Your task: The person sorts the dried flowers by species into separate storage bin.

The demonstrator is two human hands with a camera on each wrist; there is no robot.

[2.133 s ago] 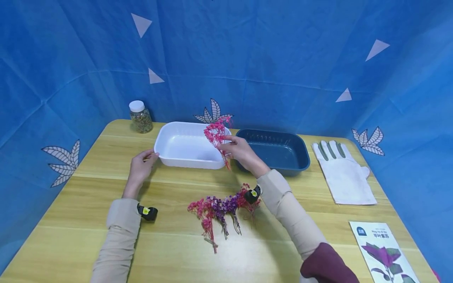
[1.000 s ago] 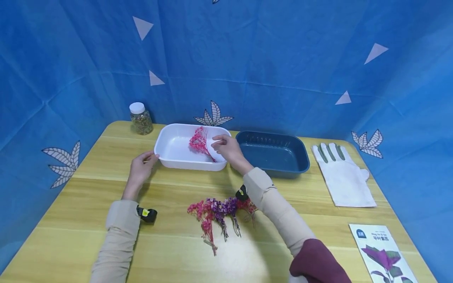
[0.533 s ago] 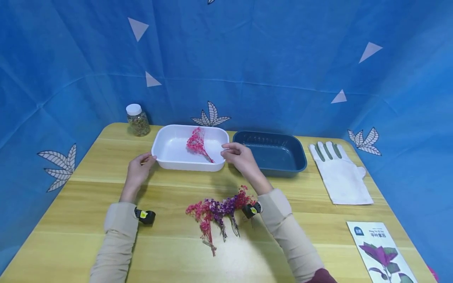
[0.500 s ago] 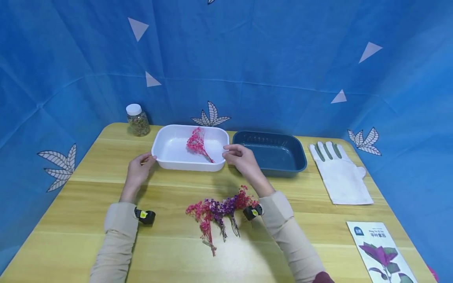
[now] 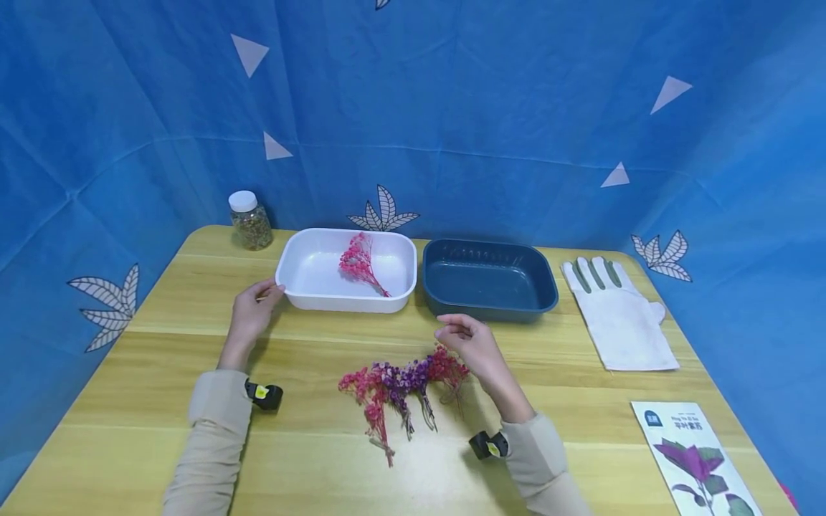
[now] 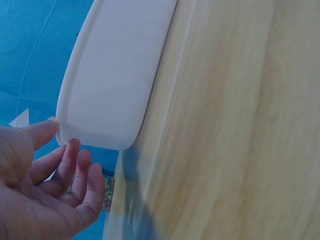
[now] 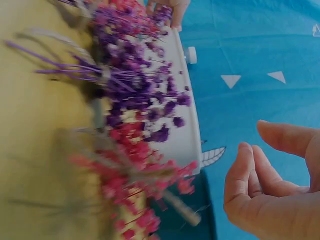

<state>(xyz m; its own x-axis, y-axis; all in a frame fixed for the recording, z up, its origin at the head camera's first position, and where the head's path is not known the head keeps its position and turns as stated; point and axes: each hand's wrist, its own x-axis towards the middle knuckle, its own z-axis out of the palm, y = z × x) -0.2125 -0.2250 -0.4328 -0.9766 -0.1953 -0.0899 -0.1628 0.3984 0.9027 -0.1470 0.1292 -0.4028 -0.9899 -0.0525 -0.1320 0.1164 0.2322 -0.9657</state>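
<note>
My left hand (image 5: 254,313) pinches the near left corner of a white plastic tray (image 5: 345,303); in the left wrist view, the thumb and index fingertip (image 6: 73,143) meet its rim. Inside that tray lies a sprig of pink dried flowers (image 5: 357,259), stems toward the near right. Above the table, my right hand (image 5: 477,351) holds nothing, its fingers loosely bent with a gap to the thumb. Just left of it lies a row of dried flower bunches: pink (image 5: 368,387), purple (image 5: 400,378), and pinkish red (image 5: 447,364). The right wrist view shows the purple flowers (image 7: 135,75) up close.
A dark blue tray (image 5: 490,313) stands right of the white one. At the back left is a white-lidded jar (image 5: 252,226). On the right lie a white and green glove (image 5: 622,322) and a plant-picture packet (image 5: 697,459). A blue cloth (image 5: 413,93) hangs behind.
The right hand laid the pink sprig in the white tray and let go. It touched or neared the tray's right rim, then drew back toward the bunches. The left hand stayed put.
</note>
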